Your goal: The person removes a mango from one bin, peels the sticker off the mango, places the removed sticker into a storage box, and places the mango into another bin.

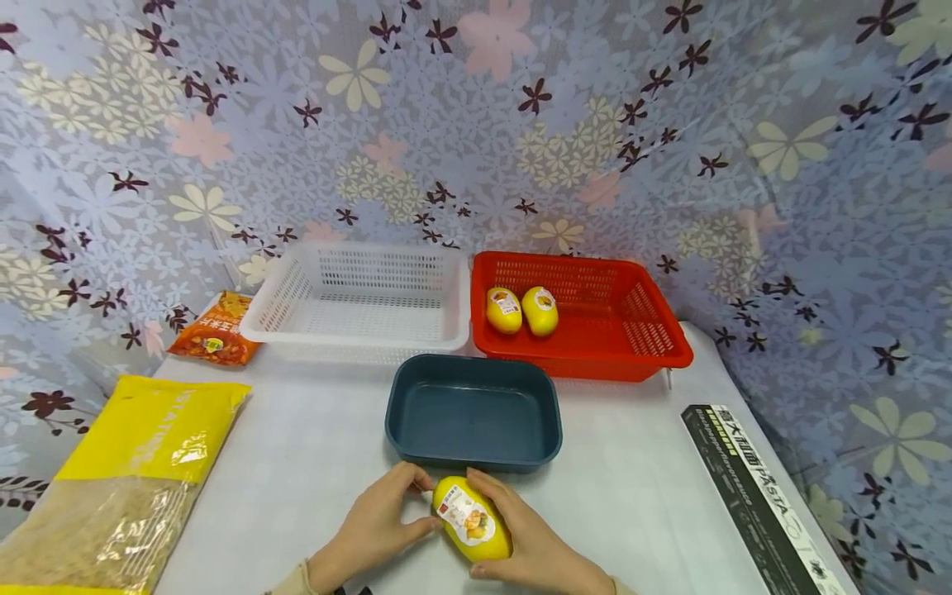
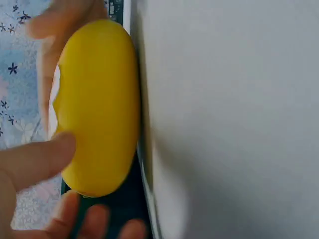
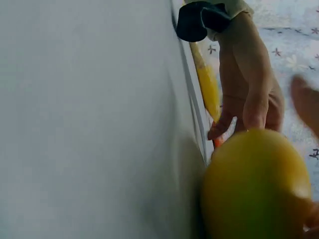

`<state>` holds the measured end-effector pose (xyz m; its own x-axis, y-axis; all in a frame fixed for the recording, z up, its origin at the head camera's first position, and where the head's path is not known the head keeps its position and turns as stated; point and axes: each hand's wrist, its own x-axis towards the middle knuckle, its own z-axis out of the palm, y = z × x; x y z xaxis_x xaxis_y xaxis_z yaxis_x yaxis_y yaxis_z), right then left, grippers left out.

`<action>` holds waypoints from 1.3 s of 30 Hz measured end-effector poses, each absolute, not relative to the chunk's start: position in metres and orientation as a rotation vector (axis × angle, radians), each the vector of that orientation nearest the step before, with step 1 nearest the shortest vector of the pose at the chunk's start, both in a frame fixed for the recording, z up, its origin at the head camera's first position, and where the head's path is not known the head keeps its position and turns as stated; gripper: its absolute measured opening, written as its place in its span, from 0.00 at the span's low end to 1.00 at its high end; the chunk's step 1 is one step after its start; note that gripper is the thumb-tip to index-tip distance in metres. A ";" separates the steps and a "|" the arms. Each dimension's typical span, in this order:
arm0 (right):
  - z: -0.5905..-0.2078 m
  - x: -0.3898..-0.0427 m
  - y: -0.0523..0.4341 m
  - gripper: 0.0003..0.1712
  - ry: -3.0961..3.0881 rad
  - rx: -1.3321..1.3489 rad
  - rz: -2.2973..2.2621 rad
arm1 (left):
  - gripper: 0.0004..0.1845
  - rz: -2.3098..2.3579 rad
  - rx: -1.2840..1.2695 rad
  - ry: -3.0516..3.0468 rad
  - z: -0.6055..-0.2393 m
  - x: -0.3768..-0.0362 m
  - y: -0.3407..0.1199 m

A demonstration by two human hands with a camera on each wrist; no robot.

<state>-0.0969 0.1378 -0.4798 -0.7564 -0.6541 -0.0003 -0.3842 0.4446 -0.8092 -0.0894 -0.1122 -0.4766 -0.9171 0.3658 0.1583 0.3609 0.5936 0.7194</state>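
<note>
A yellow mango point(image 1: 473, 519) with a white fruit-picture label sits low in the head view, in front of a dark blue rectangular tub point(image 1: 476, 469). My right hand point(image 1: 539, 541) grips the mango from its right side, fingers at the far end and thumb at the near end. On the other side is my left hand point(image 1: 383, 521), its thumb and fingers spread loosely beside the fruit. The left wrist view has the left thumb point(image 2: 42, 159) overlapping the mango point(image 2: 99, 109); whether it touches is unclear. Seen from the right wrist, the mango point(image 3: 254, 184) partly hides the left fingers.
Behind the tub stand a white basket point(image 1: 357, 339) and a red basket point(image 1: 580, 364) with two labelled mangoes point(image 1: 504, 311). At left lie a yellow pasta bag point(image 1: 141, 463) and an orange snack packet point(image 1: 216, 330). A black pasta box point(image 1: 759, 496) lies at right.
</note>
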 end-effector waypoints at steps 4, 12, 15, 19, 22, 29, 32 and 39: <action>-0.487 -0.095 0.133 0.58 2.375 -0.814 -1.201 | 0.16 1.389 0.462 2.586 -0.471 -0.086 -0.110; -0.494 -0.085 0.129 0.57 2.512 -0.888 -1.249 | 0.11 1.545 0.329 2.498 -0.466 -0.083 -0.098; -0.498 -0.082 0.128 0.56 2.643 -1.009 -1.190 | 0.10 1.559 0.298 2.482 -0.467 -0.082 -0.096; -0.502 -0.080 0.127 0.55 2.762 -1.116 -1.142 | 0.10 1.565 0.279 2.451 -0.470 -0.082 -0.092; -0.503 -0.080 0.125 0.54 2.776 -1.138 -1.144 | 0.08 1.572 0.274 2.467 -0.471 -0.083 -0.090; -0.504 -0.082 0.121 0.51 2.754 -1.165 -1.194 | 0.07 1.676 0.317 2.393 -0.463 -0.081 -0.084; -0.506 -0.083 0.120 0.50 2.764 -1.218 -1.215 | 0.08 1.692 0.407 2.350 -0.455 -0.077 -0.082; -0.504 -0.083 0.121 0.51 2.736 -1.165 -1.237 | 0.04 1.802 0.789 2.439 -0.420 -0.073 -0.092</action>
<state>-0.0825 0.1214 -0.5038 -0.7356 -0.5833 0.3444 -0.6439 0.4442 -0.6229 -0.0734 -0.0920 -0.4200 -0.8733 0.3966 0.2830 0.3871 0.2122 0.8973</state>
